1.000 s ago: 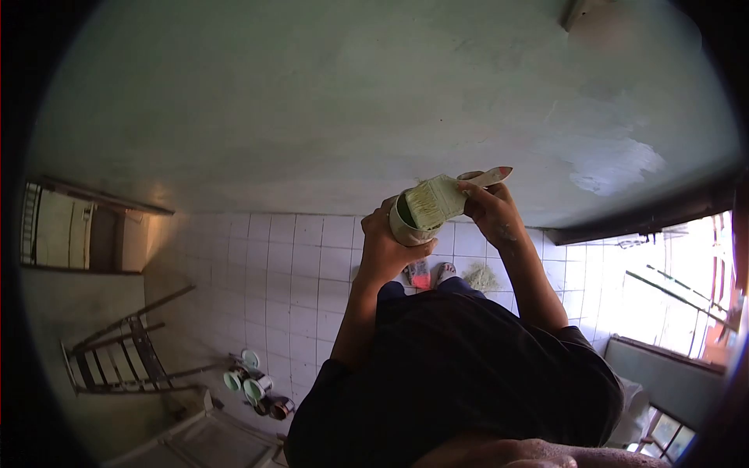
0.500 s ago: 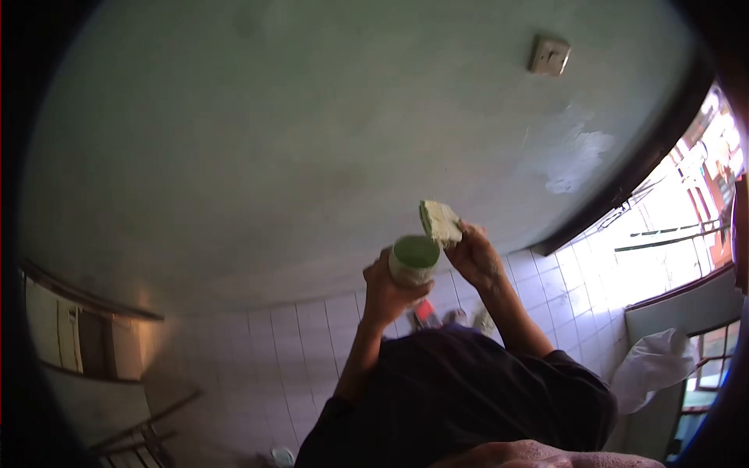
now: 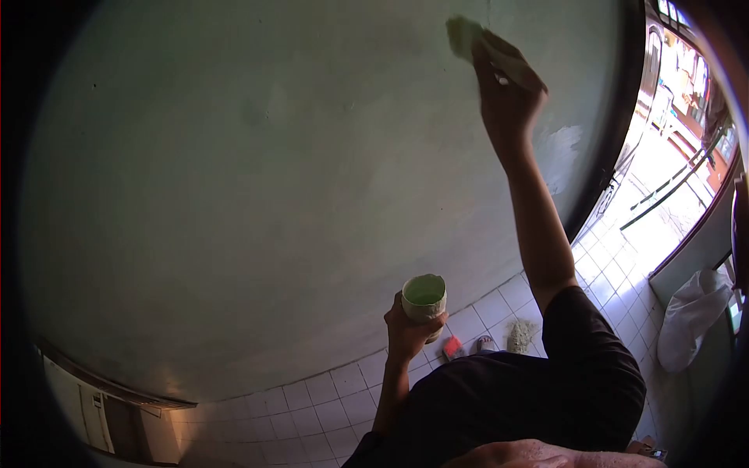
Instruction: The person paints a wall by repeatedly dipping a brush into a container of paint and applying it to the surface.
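Right hand, nearer wall's upper right edge, fingers pinching brush; bristles left of fingertips, blurred, wall contact cannot be told. Left hand lower, fingers wrapped round cup.

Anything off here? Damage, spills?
Two things: a ragged pale patch on the wall, clearly lighter than the surface around it, cause unclear; and a loose, grainy heap on the tiled floor, like uncleared debris.

The wall toward eleven o'clock is muted green; the brush at one, darker green; the cup at five, whitish with green inside.
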The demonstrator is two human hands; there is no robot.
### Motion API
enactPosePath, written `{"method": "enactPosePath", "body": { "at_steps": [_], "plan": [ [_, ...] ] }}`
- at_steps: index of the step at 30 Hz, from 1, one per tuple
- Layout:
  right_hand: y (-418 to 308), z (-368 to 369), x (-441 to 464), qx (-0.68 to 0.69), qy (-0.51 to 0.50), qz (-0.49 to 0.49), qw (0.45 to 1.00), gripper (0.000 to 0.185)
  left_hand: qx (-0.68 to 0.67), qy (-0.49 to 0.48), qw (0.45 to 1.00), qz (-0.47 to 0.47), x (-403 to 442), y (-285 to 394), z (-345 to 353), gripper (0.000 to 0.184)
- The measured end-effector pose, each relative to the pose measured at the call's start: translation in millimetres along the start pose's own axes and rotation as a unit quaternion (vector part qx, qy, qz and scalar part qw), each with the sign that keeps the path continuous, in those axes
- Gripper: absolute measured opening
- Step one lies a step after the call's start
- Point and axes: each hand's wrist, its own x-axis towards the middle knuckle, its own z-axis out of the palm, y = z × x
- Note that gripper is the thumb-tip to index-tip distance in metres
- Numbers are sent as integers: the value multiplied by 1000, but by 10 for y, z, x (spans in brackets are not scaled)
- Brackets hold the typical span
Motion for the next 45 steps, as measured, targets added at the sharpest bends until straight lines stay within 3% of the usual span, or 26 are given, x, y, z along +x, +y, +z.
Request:
{"method": "enactPosePath", "body": {
  "at_steps": [1,3,5,8,9,11,15,16,17,20,21,22,24,26,27,30,34,35,37,38,39,40,41,43,44,45],
  "plan": [
    [30,120,77,-71,41,-83,993,22,0,0,1000,1,-18,-2,43,72],
    [-19,453,64,-144,41,-43,988,19,-1,16,1000,12,-15,8,50,73],
    [-202,820,-127,-110,5,-106,988,21,8,17,1000,16,-9,-76,51,73],
    [-763,1162,-459,11,-103,-113,988,33,17,19,999,31,28,-94,144,74],
    [-987,1208,-481,55,-94,-132,985,32,17,18,999,43,29,-83,156,74],
    [-1217,1158,-473,164,-183,-52,968,28,14,15,999,43,43,-55,196,74],
    [-612,1012,-146,208,-128,18,969,16,-2,1,1000,17,85,35,207,74],
    [-376,863,16,132,-136,110,976,16,-4,3,1000,19,108,36,202,74],
    [-86,730,149,148,-83,134,976,19,-3,2,1000,18,109,30,195,74],
    [598,157,582,-41,20,83,995,21,11,4,1000,10,104,-8,182,75],
    [647,29,715,-135,34,73,988,23,22,3,1000,5,115,-17,180,75],
    [611,10,797,-133,34,72,988,23,22,5,1000,6,112,-16,211,75],
    [505,65,867,-277,74,0,958,24,4,-10,1000,-18,109,-38,190,78],
    [417,502,745,-223,70,-99,967,17,4,-11,1000,-11,119,-37,196,78],
    [138,732,585,-228,16,-52,972,16,1,-13,1000,-2,125,-40,189,78],
    [-657,1450,155,-71,-27,-166,983,25,0,2,1000,25,136,-16,233,77],
    [-1540,1648,111,62,-146,-143,977,17,9,-6,998,55,158,22,232,77],
    [-1612,1584,222,138,-175,-86,971,7,3,-11,999,51,164,47,228,77],
    [-1408,1559,305,206,-172,-9,963,15,-7,-17,999,43,190,12,271,77],
    [-1117,1612,394,134,-129,-34,982,21,-11,-19,999,40,197,18,276,77],
    [-840,1436,536,152,-143,28,977,25,-16,-21,999,38,215,14,293,77],
    [-561,1215,685,86,-175,105,975,20,-18,-19,999,38,217,20,289,77],
    [-95,1169,799,-3,-107,46,993,20,-6,-20,999,29,218,26,283,77],
    [54,530,1095,45,-33,94,994,22,7,-18,1000,19,190,35,255,76],
    [259,354,1221,-40,-14,97,994,22,10,-24,1000,6,183,33,242,78],
    [451,198,1342,-160,27,24,986,22,13,-29,999,-6,182,29,236,79]
  ]
}}
